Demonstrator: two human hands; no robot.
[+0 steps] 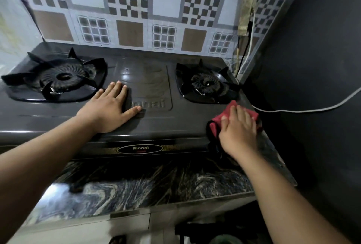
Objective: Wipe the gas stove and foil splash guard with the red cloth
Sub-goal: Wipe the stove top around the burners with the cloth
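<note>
Two bare hands on glossy black two-burner gas stove (pixel 156 126). Left hand (pixel 111 110) flat, fingers straight and spread, palm pressed on smooth centre panel beside embossed lettering. Right hand (pixel 238 128) presses crumpled red cloth (pixel 230 110) onto stove's front right corner, fingers laid over fabric, just in front of small right burner (pixel 205 83). Larger ridged left burner (pixel 62 76) sits under pronged black grate. Patterned checkered foil splash guard (pixel 136 9) stands behind stove. Dark veined marble counter (pixel 136 187) runs below.
</note>
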